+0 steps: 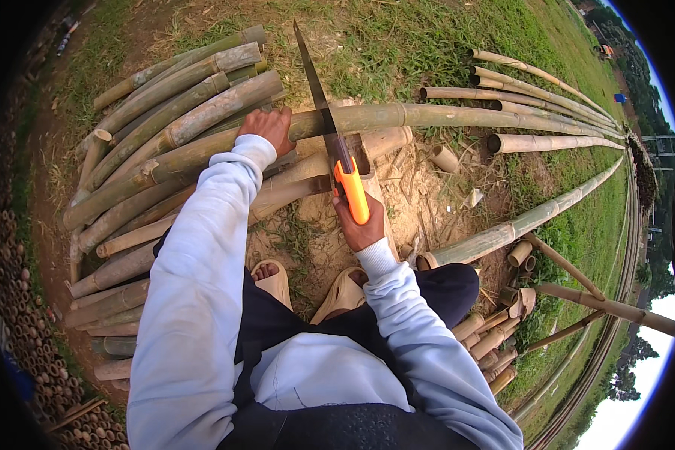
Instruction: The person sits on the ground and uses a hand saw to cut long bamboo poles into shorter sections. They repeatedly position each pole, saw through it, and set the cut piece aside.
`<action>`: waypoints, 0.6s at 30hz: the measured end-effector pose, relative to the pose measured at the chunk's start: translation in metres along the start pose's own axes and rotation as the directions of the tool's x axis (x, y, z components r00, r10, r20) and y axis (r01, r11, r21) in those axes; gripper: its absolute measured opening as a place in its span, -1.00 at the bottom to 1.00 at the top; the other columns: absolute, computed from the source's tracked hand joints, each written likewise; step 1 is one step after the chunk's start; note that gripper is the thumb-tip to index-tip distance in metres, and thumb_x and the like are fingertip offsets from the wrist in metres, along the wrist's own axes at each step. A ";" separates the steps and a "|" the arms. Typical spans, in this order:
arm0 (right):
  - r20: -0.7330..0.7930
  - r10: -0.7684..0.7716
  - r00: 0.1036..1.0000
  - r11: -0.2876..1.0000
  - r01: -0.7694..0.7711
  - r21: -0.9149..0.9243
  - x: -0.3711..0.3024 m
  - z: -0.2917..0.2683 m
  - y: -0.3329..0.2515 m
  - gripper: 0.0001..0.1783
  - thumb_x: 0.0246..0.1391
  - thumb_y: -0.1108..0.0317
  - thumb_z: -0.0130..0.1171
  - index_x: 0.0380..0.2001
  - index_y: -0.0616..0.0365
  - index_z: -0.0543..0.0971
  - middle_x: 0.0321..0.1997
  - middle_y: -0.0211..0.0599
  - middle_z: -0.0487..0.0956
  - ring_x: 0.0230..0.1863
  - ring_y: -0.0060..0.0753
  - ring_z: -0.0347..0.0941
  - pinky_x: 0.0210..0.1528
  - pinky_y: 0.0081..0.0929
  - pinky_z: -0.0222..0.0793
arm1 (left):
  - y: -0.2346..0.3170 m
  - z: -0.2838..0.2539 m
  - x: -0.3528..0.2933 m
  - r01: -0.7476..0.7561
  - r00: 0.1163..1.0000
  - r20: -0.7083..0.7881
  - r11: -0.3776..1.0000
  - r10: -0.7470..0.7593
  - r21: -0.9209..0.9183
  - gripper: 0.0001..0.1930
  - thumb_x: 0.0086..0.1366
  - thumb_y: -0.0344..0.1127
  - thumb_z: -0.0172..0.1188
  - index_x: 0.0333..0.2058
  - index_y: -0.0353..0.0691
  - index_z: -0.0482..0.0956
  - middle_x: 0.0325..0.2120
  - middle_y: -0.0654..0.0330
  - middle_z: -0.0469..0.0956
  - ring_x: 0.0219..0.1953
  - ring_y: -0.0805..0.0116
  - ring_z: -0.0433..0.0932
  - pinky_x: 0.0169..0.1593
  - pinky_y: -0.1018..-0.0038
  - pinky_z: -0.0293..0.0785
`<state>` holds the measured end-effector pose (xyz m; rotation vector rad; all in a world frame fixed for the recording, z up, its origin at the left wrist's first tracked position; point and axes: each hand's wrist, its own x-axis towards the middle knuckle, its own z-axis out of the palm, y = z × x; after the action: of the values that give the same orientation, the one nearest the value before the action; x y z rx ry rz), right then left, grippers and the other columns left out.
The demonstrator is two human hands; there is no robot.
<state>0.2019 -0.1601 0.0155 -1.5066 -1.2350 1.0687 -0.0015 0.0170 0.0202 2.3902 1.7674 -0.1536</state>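
Observation:
A long bamboo pole (367, 116) lies across in front of me, running from the pile on the left toward the far right. Gripping the pole from above is my left hand (268, 131), its fingers wrapped over the top. My right hand (360, 221) is closed round the orange handle of a hand saw (324, 105). The saw's dark blade crosses the pole a little to the right of my left hand, its tip pointing away from me. Whether the teeth have cut into the bamboo I cannot tell. A bamboo support (379, 184) shows under the pole.
Stacked bamboo lengths (172, 120) fill the left side. More long poles (540, 97) stretch off to the right, with a thick one (502, 234) nearer my knee. Short bamboo pieces (491, 345) lie at lower right. Sawdust (420, 187) covers the ground beside my sandals (274, 285).

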 end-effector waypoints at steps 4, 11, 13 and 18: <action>0.043 0.161 0.986 0.986 -0.160 -0.037 -0.098 -0.037 -0.012 -0.78 0.20 0.41 0.30 -0.16 0.33 0.62 -0.42 -0.25 0.62 -0.39 -0.53 0.51 -0.27 -0.49 0.44 | -0.010 0.003 -0.005 -0.038 0.999 -0.036 0.999 0.039 0.030 -0.45 0.12 -0.06 0.39 0.00 -0.27 0.51 -0.19 -0.07 0.69 -0.08 -0.06 0.67 0.05 0.15 0.56; -0.023 0.018 1.000 0.993 -0.021 -0.119 -0.113 -0.046 -0.019 -0.76 0.17 0.50 0.24 -0.09 0.34 0.63 -0.42 -0.30 0.62 -0.39 -0.56 0.52 -0.25 -0.55 0.44 | -0.003 0.007 0.001 0.003 1.000 0.029 1.000 -0.003 -0.023 -0.48 0.10 -0.09 0.40 -0.03 -0.19 0.46 -0.22 -0.08 0.68 -0.11 -0.12 0.67 -0.02 0.04 0.56; 0.037 0.159 0.987 0.985 -0.156 -0.077 -0.031 -0.023 -0.022 -0.82 0.18 0.42 0.28 -0.26 0.36 0.60 -0.52 -0.26 0.57 -0.46 -0.56 0.45 -0.33 -0.50 0.40 | -0.002 0.008 0.004 -0.002 1.000 0.020 0.998 0.003 -0.057 -0.49 0.09 -0.09 0.40 -0.05 -0.19 0.48 -0.21 -0.11 0.67 -0.10 -0.12 0.66 -0.02 0.05 0.57; 0.025 -0.108 0.994 0.994 0.109 -0.028 0.017 0.001 -0.001 -0.83 0.25 0.37 0.30 -0.26 0.30 0.63 -0.55 -0.57 0.48 -0.56 -0.72 0.29 -0.52 -0.57 0.22 | -0.003 0.000 0.005 -0.010 1.000 -0.016 0.999 0.009 -0.053 -0.52 0.09 -0.12 0.40 -0.08 -0.21 0.49 -0.20 -0.13 0.67 -0.08 -0.12 0.66 0.01 0.06 0.57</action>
<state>0.2033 -0.1428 0.0147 -1.4358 -1.3386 1.0025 -0.0026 0.0228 0.0190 2.3692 1.7444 -0.0855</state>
